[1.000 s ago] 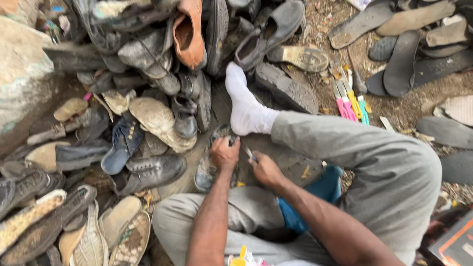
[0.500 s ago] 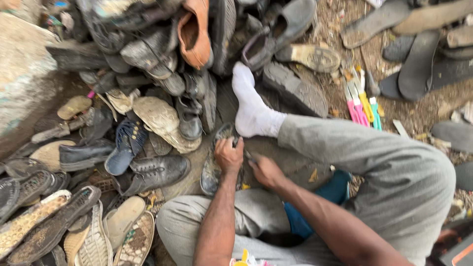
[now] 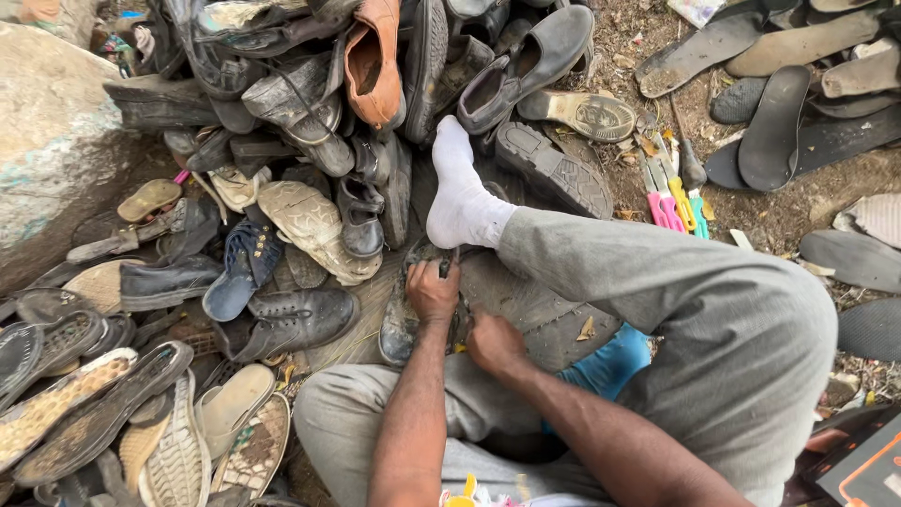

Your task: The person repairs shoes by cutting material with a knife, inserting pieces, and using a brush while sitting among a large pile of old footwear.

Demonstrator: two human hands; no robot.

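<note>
Your left hand (image 3: pixel 433 293) is clenched on the worn shoe (image 3: pixel 402 324), and your right hand (image 3: pixel 495 343) grasps its edge. No container is here, only 1 pile of shoes (image 3: pixel 310 113). Both hands stay in the same place as before.

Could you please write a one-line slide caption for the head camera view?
Seated person's left hand and right hand grip a worn grey shoe amid piled old shoes.

Bare dirt ground (image 3: pixel 798 221) carried everything. A heap of worn shoes (image 3: pixel 310 103) covered its left and upper part beside a large rock (image 3: pixel 56 141). Loose dark soles (image 3: pixel 774 122) lay at the upper right, with bright-handled tools (image 3: pixel 671 192) just beside them.
</note>
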